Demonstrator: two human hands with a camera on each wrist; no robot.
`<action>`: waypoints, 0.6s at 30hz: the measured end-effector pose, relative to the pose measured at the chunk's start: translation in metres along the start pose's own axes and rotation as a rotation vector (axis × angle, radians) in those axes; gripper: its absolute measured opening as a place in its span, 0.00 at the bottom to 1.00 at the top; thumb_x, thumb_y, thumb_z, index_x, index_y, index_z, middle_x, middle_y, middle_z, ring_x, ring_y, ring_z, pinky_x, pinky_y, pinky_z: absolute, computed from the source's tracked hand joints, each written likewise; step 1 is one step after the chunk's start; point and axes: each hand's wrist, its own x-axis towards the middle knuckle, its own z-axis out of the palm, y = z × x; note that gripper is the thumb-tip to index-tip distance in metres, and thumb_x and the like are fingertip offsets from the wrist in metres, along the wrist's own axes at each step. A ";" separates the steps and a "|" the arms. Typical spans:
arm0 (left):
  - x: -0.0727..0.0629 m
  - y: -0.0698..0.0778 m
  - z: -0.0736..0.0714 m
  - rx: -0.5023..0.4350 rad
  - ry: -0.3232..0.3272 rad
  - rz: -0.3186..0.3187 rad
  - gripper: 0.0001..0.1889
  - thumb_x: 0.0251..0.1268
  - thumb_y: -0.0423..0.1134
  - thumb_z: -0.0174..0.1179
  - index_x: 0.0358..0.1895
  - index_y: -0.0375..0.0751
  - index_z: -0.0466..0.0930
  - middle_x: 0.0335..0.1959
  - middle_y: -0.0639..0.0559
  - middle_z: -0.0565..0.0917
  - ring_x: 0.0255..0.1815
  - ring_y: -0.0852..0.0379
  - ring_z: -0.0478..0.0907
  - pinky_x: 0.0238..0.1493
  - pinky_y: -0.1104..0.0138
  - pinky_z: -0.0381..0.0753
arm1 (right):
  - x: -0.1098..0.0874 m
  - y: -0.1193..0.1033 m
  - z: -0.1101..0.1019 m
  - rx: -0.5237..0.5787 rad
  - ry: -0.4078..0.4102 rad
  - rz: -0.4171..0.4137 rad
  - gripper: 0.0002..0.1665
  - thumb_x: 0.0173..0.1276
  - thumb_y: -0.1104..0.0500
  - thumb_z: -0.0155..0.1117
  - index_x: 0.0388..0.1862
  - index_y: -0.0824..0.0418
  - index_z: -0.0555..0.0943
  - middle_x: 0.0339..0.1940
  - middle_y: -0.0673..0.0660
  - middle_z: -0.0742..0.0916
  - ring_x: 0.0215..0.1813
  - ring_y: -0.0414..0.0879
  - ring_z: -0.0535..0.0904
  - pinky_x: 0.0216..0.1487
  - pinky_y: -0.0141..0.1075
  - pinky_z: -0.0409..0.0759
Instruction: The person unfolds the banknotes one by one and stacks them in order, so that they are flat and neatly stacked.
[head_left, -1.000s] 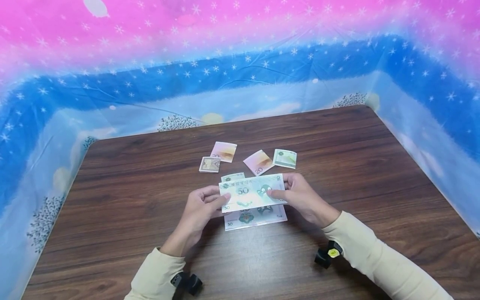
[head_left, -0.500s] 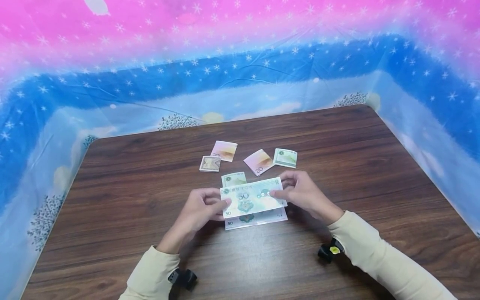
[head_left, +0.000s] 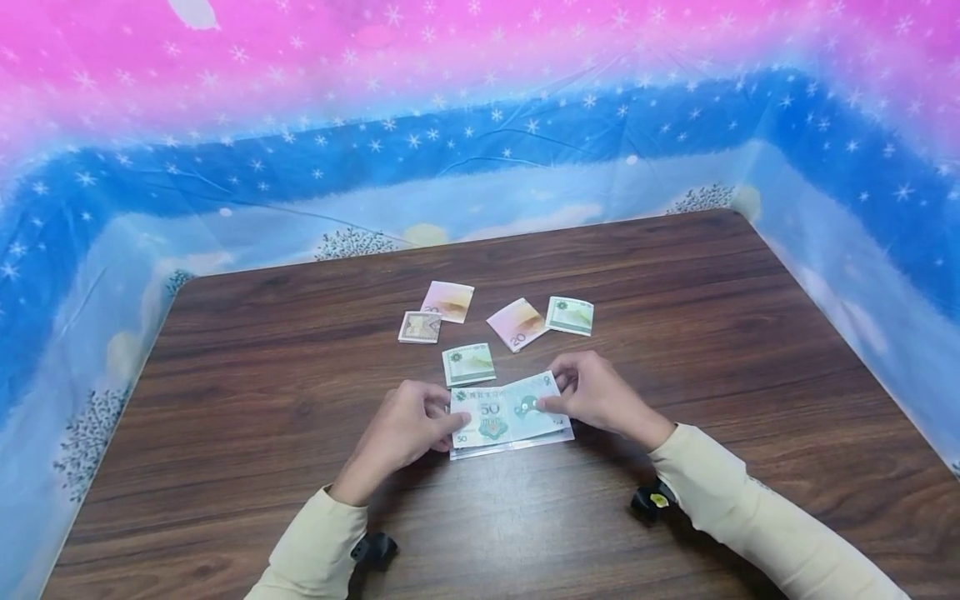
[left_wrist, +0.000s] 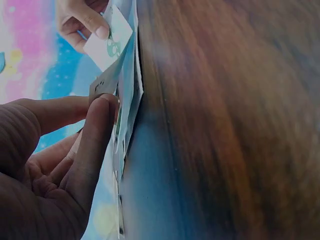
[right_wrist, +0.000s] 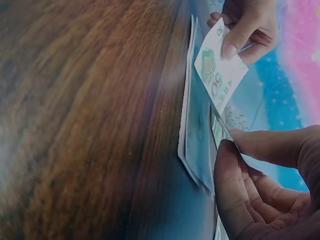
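A green-and-white 50 banknote [head_left: 491, 417] is stretched between both hands, close over another 50 banknote [head_left: 517, 446] lying on the table. My left hand [head_left: 408, 429] pinches its left end between thumb and fingers; my right hand [head_left: 600, 398] pinches the right end. In the left wrist view the held banknote [left_wrist: 111, 42] bends between the two hands, its far end raised. Seen from the right wrist, the lying banknotes [right_wrist: 195, 125] form a thin layered stack beneath it. Just beyond stands a folded green banknote [head_left: 468, 364], near the held note's top edge.
Farther back on the brown wooden table [head_left: 262, 375] lie a pink 20 banknote [head_left: 450, 300], a small brown folded banknote [head_left: 420, 327], a second pink 20 banknote [head_left: 516, 323] and a green folded banknote [head_left: 570, 317]. A pink-and-blue snowflake curtain [head_left: 450, 125] hangs around the table.
Both hands have lowered the held 50 banknote toward the lying one, which it now covers more. The folded green banknote behind it has come fully into view.
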 end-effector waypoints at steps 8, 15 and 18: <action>0.002 -0.002 0.002 0.113 0.004 0.024 0.06 0.63 0.38 0.72 0.34 0.40 0.85 0.16 0.57 0.83 0.18 0.61 0.82 0.20 0.68 0.80 | 0.002 0.003 0.003 -0.108 -0.009 -0.031 0.13 0.51 0.64 0.81 0.32 0.63 0.84 0.22 0.48 0.82 0.25 0.39 0.74 0.28 0.32 0.75; 0.003 -0.001 0.005 0.218 0.014 0.060 0.10 0.61 0.38 0.73 0.38 0.38 0.83 0.12 0.58 0.79 0.14 0.60 0.77 0.17 0.68 0.75 | 0.001 0.005 0.003 -0.233 0.012 -0.052 0.18 0.50 0.60 0.84 0.35 0.63 0.83 0.21 0.47 0.81 0.24 0.39 0.74 0.28 0.33 0.74; 0.003 -0.001 0.005 0.242 0.018 0.057 0.16 0.60 0.39 0.73 0.46 0.35 0.82 0.11 0.58 0.78 0.12 0.60 0.76 0.15 0.68 0.74 | 0.000 0.006 0.002 -0.283 0.023 -0.049 0.22 0.49 0.57 0.85 0.39 0.63 0.84 0.22 0.47 0.81 0.24 0.40 0.73 0.27 0.34 0.73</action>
